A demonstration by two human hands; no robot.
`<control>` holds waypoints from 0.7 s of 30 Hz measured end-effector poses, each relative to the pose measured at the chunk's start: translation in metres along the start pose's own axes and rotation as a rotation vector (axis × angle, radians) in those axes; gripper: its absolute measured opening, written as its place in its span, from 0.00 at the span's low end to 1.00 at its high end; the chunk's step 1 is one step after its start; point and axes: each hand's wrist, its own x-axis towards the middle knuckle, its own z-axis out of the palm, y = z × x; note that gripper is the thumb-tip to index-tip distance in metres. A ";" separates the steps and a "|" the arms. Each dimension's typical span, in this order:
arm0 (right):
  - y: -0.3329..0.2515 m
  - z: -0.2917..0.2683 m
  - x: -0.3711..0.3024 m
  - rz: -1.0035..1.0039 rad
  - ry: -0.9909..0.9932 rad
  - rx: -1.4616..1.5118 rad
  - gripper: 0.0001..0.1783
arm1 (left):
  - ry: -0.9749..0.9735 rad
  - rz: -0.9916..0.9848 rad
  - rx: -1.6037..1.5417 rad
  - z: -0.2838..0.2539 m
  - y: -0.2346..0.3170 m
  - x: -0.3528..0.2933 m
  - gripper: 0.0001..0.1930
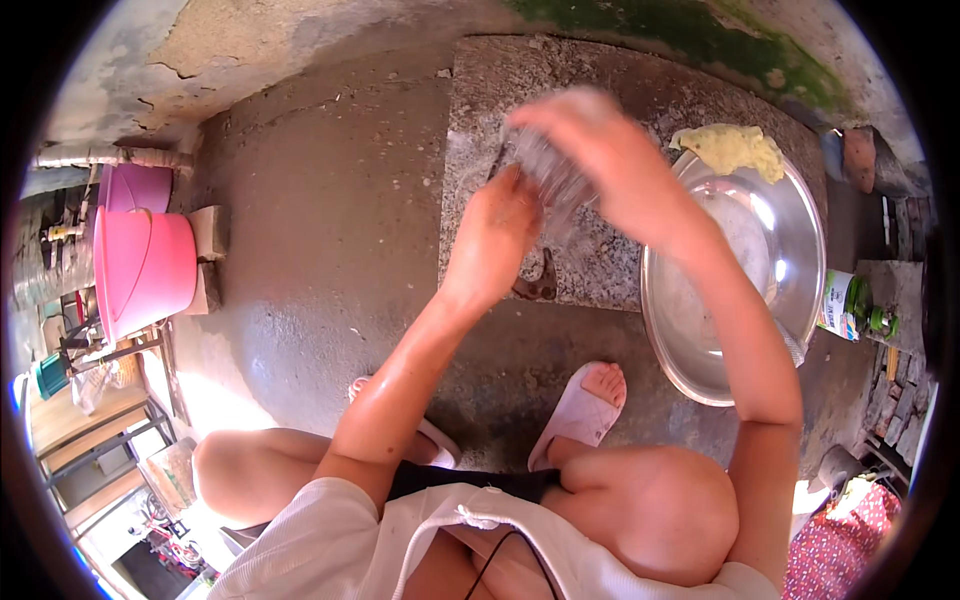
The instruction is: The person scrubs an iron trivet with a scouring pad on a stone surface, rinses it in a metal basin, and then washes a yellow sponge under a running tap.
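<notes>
Both my hands are over a speckled stone slab on the ground. My left hand is closed, its fingertips at the edge of a grey, streaked thing too smeared by motion to name. A thin dark edge shows beside those fingers. My right hand arches over the same grey thing from the right, its fingers blurred. Just below the hands a small rusty-brown curved piece lies on the slab. To the right of my right forearm stands a wide, shiny metal basin, with a yellowish cloth over its far rim.
Wet concrete floor spreads left of the slab. A pink bucket stands at the left, with a purple one behind it. A green-and-white bottle lies right of the basin. A stained wall bounds the far side.
</notes>
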 end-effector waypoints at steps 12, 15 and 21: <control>-0.004 0.004 -0.003 0.371 -0.176 0.233 0.23 | -0.054 -0.126 -0.045 -0.004 0.006 -0.005 0.12; -0.012 0.005 -0.014 0.013 -0.294 -0.131 0.31 | 0.002 0.100 0.186 -0.002 -0.006 -0.003 0.12; -0.011 0.000 -0.018 0.463 -0.065 0.360 0.24 | -0.019 -0.025 0.087 0.004 0.009 -0.006 0.12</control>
